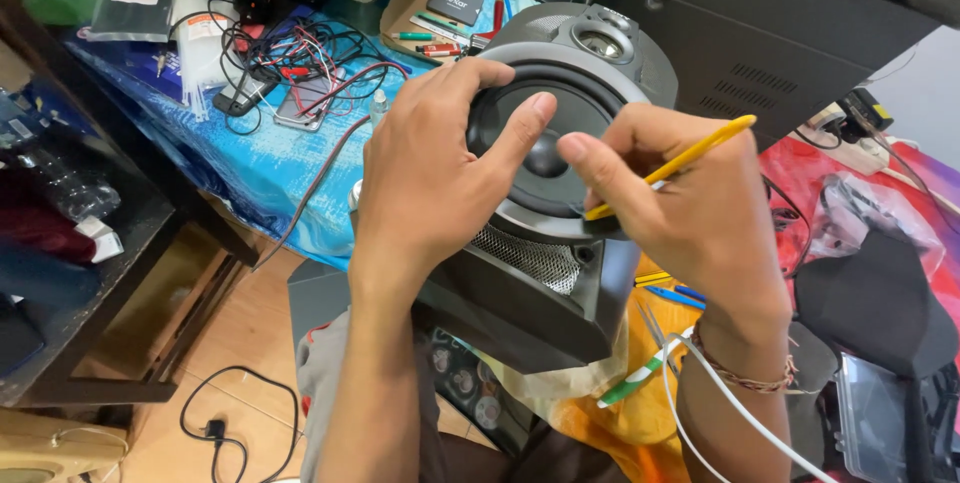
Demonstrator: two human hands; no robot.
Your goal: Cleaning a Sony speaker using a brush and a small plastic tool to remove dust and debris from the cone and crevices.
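A person steadies a dark grey speaker box (545, 293) on their lap, its front tipped up toward the camera so the round black speaker cone (535, 148) faces them. The left hand (425, 178) drapes over the cone's rim at nine o'clock, fingers spread apart across the silver ring and the thumb (515, 133) stretched toward the cone's centre, apparently to hold the driver still; it grips nothing.

The right hand (690, 208) comes in from three o'clock with its fingers closed on a thin yellow tool (675, 165), held like a pen. The tool's tip meets the cone's rim at about five o'clock, while its tail points up and away to two o'clock. The forefinger (590, 158) reaches past it toward the middle of the cone. A braided bracelet (745, 375) circles that wrist.

Above the cone, at twelve o'clock, sits a small tweeter (601, 43); below it, at six o'clock, a metal mesh grille (530, 255) covers the box's lower front.

Behind the box, at ten o'clock, a blue cloth (260, 158) carries a tangle of red and black wires (300, 63). At four o'clock lies orange fabric (640, 393) with a white cable (740, 413) across it.
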